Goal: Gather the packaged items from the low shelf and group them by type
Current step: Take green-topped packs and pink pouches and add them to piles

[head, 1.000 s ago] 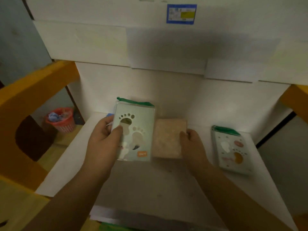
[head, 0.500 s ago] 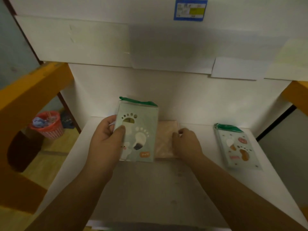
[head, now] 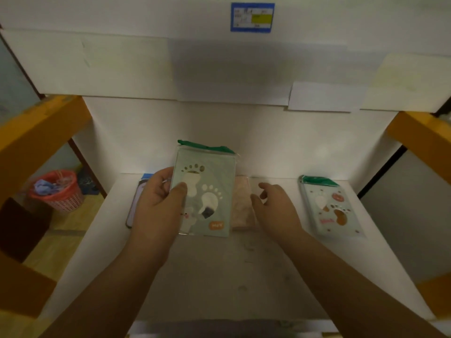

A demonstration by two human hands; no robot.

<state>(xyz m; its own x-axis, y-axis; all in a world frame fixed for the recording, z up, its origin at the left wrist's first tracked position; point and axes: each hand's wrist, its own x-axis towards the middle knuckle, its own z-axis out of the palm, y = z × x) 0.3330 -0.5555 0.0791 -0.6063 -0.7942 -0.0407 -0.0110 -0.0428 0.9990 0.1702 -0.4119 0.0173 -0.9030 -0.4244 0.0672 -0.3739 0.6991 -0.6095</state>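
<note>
Head view: left hand pinches footprint packet marked "Hey"; right hand spread.

Both forearms are bare to the frame's edge, with no sleeves, rings or watch visible.

Left hand gripping footprint packet, right hand loose beside peach packet, white shelf

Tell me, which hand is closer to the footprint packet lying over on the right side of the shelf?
Right. The right hand hovers by the pink packet, a gap left of the lying footprint packet. The left hand is farther left, holding another footprint packet.
</note>
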